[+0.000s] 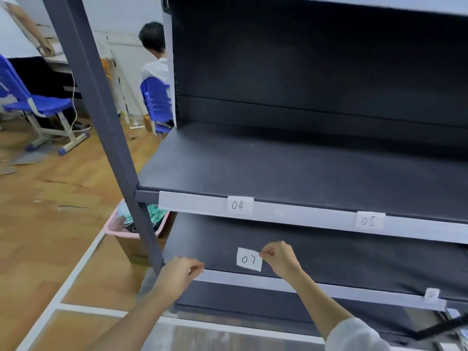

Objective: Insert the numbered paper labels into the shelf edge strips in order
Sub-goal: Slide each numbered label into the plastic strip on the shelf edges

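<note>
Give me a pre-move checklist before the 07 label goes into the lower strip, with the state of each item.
1. Label held: right hand pinches the 07 label at its right edge. Ok.
2. Strip steadied: left hand pinches the left end of the lower strip. Ok.
3. Label seated: it sits above the strip, not in it. Not ok.
4. Label level: slightly tilted against the strip. Not ok.
5. Order: upper strip shows 04 label and 05 label; 06 is out of frame. Cannot tell.
6. Slot free below the label: no other paper there. Ok.
</note>
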`<action>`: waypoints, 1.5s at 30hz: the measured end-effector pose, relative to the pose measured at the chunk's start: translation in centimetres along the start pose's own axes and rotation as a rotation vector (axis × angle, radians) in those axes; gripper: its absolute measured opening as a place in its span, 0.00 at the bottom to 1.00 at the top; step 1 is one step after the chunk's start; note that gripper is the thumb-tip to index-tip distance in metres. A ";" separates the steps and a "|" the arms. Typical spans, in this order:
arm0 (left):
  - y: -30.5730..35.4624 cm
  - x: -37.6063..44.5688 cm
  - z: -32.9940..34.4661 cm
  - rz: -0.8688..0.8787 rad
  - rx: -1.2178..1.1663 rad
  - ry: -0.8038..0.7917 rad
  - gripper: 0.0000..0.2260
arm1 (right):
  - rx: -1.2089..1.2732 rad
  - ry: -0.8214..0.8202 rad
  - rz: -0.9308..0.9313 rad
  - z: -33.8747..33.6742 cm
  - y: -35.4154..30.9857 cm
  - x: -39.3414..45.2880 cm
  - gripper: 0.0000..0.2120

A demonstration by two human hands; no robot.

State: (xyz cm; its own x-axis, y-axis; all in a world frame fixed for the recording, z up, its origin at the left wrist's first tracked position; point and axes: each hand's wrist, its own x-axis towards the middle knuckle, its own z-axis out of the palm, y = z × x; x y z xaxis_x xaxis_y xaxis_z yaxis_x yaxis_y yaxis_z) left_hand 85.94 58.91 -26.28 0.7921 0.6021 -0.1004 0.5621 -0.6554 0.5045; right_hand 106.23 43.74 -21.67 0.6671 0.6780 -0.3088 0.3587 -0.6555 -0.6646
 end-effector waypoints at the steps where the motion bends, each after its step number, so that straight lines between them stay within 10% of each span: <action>1: -0.7 0.3 0.7 0.008 -0.002 -0.002 0.07 | -0.005 -0.009 0.009 0.9 0.2 0.4 0.08; 20: -14.2 11.4 22.7 0.584 0.179 0.380 0.07 | -0.084 0.192 -0.399 15.7 12.2 15.0 0.09; 45: -12.6 11.3 21.4 0.387 0.218 0.325 0.06 | -0.125 0.141 -0.357 17.7 11.5 14.7 0.09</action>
State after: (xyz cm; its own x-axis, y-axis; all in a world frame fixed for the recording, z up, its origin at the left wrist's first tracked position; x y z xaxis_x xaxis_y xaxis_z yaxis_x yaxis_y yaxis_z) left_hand 92.94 64.22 -52.14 0.8560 0.3856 0.3444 0.3080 -0.9154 0.2593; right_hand 108.64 52.07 -45.87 0.5659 0.8240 0.0285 0.6552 -0.4284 -0.6223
